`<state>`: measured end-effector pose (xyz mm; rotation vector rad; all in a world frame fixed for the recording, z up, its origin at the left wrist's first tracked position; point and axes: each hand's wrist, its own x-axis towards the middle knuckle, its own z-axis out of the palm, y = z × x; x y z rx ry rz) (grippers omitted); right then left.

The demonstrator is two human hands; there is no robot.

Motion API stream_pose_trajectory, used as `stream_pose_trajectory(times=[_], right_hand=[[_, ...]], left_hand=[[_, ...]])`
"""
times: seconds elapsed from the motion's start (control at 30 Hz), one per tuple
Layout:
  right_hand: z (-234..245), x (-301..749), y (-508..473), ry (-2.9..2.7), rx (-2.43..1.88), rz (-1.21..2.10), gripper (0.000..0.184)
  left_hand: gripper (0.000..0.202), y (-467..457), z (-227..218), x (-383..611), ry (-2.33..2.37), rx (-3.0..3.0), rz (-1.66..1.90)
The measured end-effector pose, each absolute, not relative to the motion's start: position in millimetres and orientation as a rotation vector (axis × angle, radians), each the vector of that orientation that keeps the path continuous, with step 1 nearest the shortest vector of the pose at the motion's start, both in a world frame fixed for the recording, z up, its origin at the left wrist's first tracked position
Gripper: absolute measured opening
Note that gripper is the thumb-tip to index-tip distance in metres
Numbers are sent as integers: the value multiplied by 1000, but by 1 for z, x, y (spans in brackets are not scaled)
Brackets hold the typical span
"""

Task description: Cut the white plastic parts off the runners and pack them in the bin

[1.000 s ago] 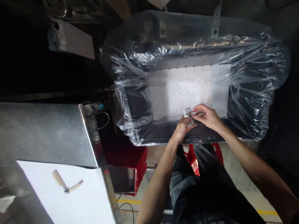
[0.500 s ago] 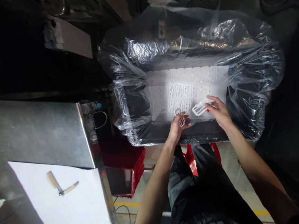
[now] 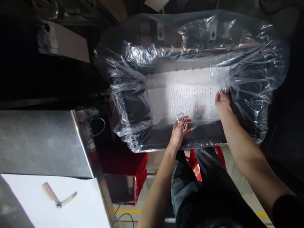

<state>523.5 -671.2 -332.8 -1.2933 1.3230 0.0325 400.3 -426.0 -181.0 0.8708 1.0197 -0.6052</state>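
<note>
a second ago both hands were together at the near edge; now the right hand (image 3: 222,101) is out at the right end of the flat white layer of small plastic parts (image 3: 183,95), fingertips on another small white part (image 3: 223,90) – if they still pinch it, i cannot tell. the left hand (image 3: 179,131) stays near the edge, thumb and fingers closed on a small white plastic frame part (image 3: 181,119). the layer lies at the bottom of a crinkled clear plastic bag (image 3: 250,52). no writing can be read.
</note>
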Motion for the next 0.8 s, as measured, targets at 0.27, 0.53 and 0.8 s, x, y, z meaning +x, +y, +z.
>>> stream_pose_trajectory(times=[0.27,0.53,0.8], right_hand=[[-333,500,-676,1246,-1506,125,31],[-292,483,-693,906,-2074,364,45],[-298,506,-704,596,-2378,550,64]], left_hand=[[46,-428,-179,402,1010,869,-616],[45,-427,-177,403,1009,875,-625],[45,-429,-175,401,993,910,-639]])
